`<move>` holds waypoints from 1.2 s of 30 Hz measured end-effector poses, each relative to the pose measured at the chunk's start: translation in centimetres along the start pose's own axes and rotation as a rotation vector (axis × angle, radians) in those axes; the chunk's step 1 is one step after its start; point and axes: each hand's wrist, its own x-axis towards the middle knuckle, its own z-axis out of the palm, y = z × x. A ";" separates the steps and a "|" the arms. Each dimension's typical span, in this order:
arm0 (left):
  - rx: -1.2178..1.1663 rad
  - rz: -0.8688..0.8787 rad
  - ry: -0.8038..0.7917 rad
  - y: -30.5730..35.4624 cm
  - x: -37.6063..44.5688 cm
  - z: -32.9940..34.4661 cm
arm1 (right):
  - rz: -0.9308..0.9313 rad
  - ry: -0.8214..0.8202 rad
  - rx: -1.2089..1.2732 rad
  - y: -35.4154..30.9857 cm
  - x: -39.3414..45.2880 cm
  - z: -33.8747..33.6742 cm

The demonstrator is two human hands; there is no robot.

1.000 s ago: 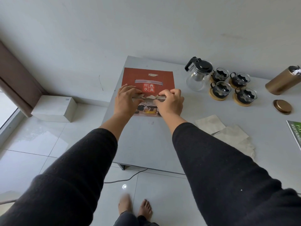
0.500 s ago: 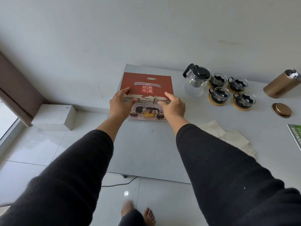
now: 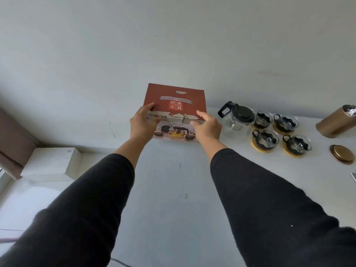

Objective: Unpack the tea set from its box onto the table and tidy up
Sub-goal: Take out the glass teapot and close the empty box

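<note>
White block (image 3: 51, 163): a pale, flat-topped block on the floor at far left, beside a brown curtain (image 3: 14, 139) and well apart from the table.
Table (image 3: 173, 189): a pale grey top running from the middle to the right edge, set against a grey wall.
Left hand (image 3: 142, 124): grips the left end of the box, thumb curled over the top face, fingers wrapped round the front corner; black sleeve behind it.
Tea set box (image 3: 174, 110): red-brown cardboard, closed, with a slot handle and white Chinese characters on top and a picture of a teapot and cups on the near side; its top front edge is torn and worn. It sits at the far edge of the table, held between both hands; whether its base touches the table I cannot tell.
Right hand (image 3: 207, 127): holds the right end of the box, thumb on the top edge, fingers bent round the near corner; black sleeve behind it.
Glass teapot (image 3: 238, 118): clear body with a black lid and handle, upright on the table just right of the box.
Four glass cups (image 3: 280, 130): in black holders on round wooden coasters, two rows of two, just beside the teapot.
Gold canister (image 3: 337, 122): lying tilted at far right, silver foil at its mouth.
Gold lid (image 3: 342, 153): flat on the table, near the canister but apart from it.
</note>
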 end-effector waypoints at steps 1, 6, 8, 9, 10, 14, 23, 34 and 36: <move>0.005 0.003 -0.008 -0.1 0.9 0.2 | 0.007 0.004 0.000 -0.2 0.9 0.5; 0.005 -0.016 -0.079 -1.0 4.1 1.5 | 0.045 0.022 -0.031 0.2 3.8 2.4; -0.007 -0.031 -0.099 -1.3 4.8 2.1 | 0.054 0.027 -0.050 0.5 4.4 3.0; -0.015 -0.033 -0.103 -1.5 5.0 2.3 | 0.056 0.029 -0.057 0.5 4.7 3.2; -0.026 -0.033 -0.105 -1.6 5.2 2.5 | 0.059 0.031 -0.066 0.6 4.9 3.4; -0.048 -0.017 -0.102 -2.3 5.4 3.0 | 0.058 0.030 -0.111 0.9 5.0 4.1; 0.005 -0.008 -0.112 -2.8 4.6 2.9 | 0.089 -0.003 -0.157 1.5 4.9 4.3; 0.064 -0.131 0.001 1.4 -2.1 3.4 | 0.054 -0.079 -0.199 3.2 1.5 -1.1; 0.062 -0.131 0.013 2.6 -4.1 4.4 | 0.046 -0.087 -0.193 4.3 0.6 -3.4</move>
